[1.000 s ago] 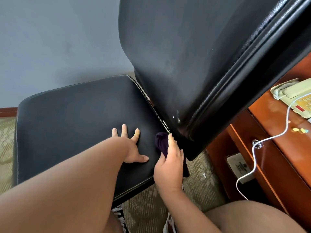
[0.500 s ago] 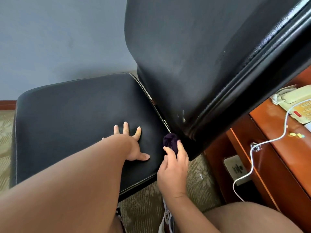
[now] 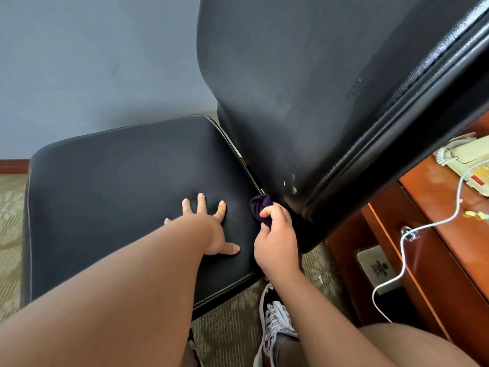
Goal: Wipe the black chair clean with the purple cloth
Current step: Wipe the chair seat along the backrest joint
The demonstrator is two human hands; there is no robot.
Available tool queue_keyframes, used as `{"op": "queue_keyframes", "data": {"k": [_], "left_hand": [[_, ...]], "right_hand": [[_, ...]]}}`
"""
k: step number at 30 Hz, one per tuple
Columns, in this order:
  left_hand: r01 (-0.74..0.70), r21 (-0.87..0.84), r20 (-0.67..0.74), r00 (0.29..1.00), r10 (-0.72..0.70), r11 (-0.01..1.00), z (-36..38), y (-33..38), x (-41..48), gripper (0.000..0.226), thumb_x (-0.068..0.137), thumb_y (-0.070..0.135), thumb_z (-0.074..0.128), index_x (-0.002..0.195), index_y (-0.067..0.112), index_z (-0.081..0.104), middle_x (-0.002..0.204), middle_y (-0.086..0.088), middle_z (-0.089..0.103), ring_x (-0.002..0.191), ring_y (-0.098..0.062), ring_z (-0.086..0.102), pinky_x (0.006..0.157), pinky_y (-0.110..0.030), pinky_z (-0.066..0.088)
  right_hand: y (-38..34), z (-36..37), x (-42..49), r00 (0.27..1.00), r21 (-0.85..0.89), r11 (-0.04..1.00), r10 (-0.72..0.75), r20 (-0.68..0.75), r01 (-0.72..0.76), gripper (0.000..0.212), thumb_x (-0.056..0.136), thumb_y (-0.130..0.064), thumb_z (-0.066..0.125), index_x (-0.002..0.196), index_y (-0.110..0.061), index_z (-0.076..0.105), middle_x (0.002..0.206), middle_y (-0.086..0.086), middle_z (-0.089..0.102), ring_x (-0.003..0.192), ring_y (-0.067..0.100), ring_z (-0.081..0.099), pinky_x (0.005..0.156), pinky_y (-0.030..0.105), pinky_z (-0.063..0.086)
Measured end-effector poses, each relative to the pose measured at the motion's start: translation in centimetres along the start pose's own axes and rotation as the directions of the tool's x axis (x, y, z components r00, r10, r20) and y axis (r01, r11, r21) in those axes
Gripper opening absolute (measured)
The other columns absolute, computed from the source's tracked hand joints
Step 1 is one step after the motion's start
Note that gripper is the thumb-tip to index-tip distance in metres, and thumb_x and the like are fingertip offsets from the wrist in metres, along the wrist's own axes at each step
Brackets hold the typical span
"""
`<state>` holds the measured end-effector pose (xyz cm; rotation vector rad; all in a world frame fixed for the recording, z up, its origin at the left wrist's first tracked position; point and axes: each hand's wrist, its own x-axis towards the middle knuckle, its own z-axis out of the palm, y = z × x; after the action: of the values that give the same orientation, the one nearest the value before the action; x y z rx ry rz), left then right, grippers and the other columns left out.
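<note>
The black padded chair point(image 3: 127, 186) fills most of the view, its square seat lying flat and its tall backrest rising toward the upper right, long axis running from the seat's rear edge up and away to the right. The left hand point(image 3: 211, 229) lies palm-down on the seat near its rear right corner, fingers spread flat and thumb stretched out to the right; its grip is apart and holds nothing. Just beside it, the right hand point(image 3: 275, 242) has its grip clamped on the bunched dark purple cloth point(image 3: 260, 209), which sits pressed at the seam where the seat meets the lower corner of the backrest. A further bit of the cloth hangs below the hand, off the seat's edge.

To the right stands a reddish-brown wooden table point(image 3: 449, 229) carrying a cream corded telephone point(image 3: 465, 154); a thin white cable point(image 3: 402, 263) trails over its front. A patterned white sneaker point(image 3: 275, 321) rests on the beige patterned carpet point(image 3: 232, 327). No writing is legible.
</note>
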<state>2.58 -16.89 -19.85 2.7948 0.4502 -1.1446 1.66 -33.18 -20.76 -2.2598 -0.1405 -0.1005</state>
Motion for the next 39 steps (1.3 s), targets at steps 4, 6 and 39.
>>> {"op": "queue_keyframes", "data": {"k": [4, 6, 39], "left_hand": [[0.005, 0.013, 0.003, 1.000, -0.005, 1.000, 0.1, 0.0, 0.1, 0.120, 0.063, 0.090, 0.047, 0.140, 0.045, -0.033, 0.152, -0.004, -0.039, 0.140, -0.045, -0.027, 0.111, -0.066, 0.014], [0.011, 0.023, 0.002, 1.000, -0.011, 1.000, 0.2, 0.1, 0.3, 0.120, 0.063, 0.091, 0.046, 0.139, 0.045, -0.034, 0.152, -0.005, -0.040, 0.140, -0.046, -0.028, 0.111, -0.066, 0.013], [0.031, 0.010, 0.000, 1.000, -0.031, 0.999, -0.7, 0.9, -1.8, 0.111, 0.073, 0.083, 0.048, 0.143, 0.044, -0.028, 0.153, -0.003, -0.038, 0.142, -0.042, -0.026, 0.107, -0.072, 0.012]], "right_hand": [[0.2, 0.2, 1.9, 0.992, -0.010, 0.999, -0.049, 0.117, 0.051, 0.031, 0.088, 0.004, 0.055, 0.108, -0.018, 0.055, 0.128, -0.006, 0.051, 0.114, 0.015, 0.052, 0.088, 0.013, 0.031], [0.5, -0.1, 2.6, 0.979, -0.013, 0.996, -0.089, 0.183, 0.093, 0.040, 0.088, 0.003, 0.056, 0.118, -0.022, 0.056, 0.136, -0.009, 0.048, 0.123, 0.012, 0.048, 0.095, 0.012, 0.030], [-0.3, 1.9, 5.7, 0.938, -0.218, 0.970, -0.026, 0.347, 0.107, 0.073, 0.092, -0.003, 0.043, 0.156, -0.032, 0.023, 0.165, 0.000, 0.016, 0.145, 0.024, 0.032, 0.113, 0.035, 0.034]]}}
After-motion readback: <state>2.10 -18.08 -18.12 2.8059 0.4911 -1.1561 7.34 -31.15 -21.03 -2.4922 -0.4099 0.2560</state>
